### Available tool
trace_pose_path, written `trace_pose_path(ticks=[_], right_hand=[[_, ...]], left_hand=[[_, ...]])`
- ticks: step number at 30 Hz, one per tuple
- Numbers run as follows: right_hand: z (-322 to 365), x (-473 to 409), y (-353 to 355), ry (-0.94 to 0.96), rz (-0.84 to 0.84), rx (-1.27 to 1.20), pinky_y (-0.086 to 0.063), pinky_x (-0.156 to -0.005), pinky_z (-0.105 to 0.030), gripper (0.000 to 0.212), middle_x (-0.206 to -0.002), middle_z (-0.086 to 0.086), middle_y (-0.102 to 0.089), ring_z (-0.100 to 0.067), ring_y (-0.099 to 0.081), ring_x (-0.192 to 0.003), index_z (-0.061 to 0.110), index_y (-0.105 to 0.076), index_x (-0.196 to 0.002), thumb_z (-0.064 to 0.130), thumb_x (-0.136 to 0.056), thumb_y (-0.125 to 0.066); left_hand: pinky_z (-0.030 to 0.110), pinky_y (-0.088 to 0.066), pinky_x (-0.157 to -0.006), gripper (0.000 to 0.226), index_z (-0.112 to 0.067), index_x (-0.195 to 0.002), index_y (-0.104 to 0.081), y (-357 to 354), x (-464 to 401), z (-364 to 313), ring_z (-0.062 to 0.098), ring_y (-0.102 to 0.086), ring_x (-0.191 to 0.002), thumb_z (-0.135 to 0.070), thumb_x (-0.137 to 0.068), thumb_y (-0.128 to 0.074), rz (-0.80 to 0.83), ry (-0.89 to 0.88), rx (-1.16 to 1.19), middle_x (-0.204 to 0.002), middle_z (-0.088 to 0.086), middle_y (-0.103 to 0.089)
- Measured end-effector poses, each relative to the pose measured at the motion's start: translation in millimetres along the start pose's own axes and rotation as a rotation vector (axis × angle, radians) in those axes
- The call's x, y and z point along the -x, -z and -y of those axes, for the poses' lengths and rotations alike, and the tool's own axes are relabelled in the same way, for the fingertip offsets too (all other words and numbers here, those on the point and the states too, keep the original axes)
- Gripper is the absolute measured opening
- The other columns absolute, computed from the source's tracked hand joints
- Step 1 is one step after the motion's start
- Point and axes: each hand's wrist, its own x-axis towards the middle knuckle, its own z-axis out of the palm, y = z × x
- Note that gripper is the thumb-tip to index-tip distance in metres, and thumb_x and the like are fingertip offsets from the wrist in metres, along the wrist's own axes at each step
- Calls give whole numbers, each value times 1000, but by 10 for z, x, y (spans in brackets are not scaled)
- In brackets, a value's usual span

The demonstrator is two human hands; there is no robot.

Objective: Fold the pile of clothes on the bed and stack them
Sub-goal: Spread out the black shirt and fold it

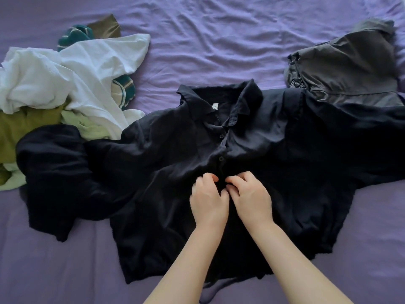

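The black shirt [219, 163] lies spread front-up in the middle of the bed [219, 40], collar away from the person. Both hands sit on its button strip: left hand [208, 198] and right hand [249, 196] have fingers curled in, pinching the fabric, looks like doing up a button. No fold made on it yet. Unfolded pile [65, 84] sits to the left, still lots left. Only 1 gray piece [350, 64] lies on the right, maybe folded already.
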Motion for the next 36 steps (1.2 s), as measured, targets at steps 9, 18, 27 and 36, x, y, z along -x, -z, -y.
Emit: trace_pose_path(ticks=[9,18,27,36], right_hand=[[15,24,137,-8,20,-93,-50,-73,-31,15,-96,10,-61,-10,-58,-88,25,-69,-101,31,-91,-59],[143,145,473,4,69,-306,-50,-82,-30,18,-89,11,-65,-6,-59,-87,21,-67,-107,22,-91,-59],[204,205,678,23,136,-361,-51,-75,-23,4,-81,9,-65,-4,-61,-80,23,-63,-93,21,-91,-61],[274,223,754,47,186,-443,-48,-70,-17,15,-79,13,-64,-4,-60,-75,34,-62,-92,19,-90,-61]], left_hand=[[12,-48,-76,15,-34,-94,-66,294,-21,176,-4,-63,-87,-20,-88,-65,174,50,426,-89,-13,-69],[22,-56,-76,21,-28,-104,-66,557,91,141,14,-70,-96,-13,-89,-64,416,194,965,-98,-1,-74],[41,-53,-90,22,-12,-107,-71,679,148,154,30,-65,-107,-23,-95,-56,556,192,1072,-112,15,-69],[37,-56,-83,18,-7,-101,-72,672,188,57,28,-68,-102,-14,-93,-58,452,280,1135,-106,17,-71]])
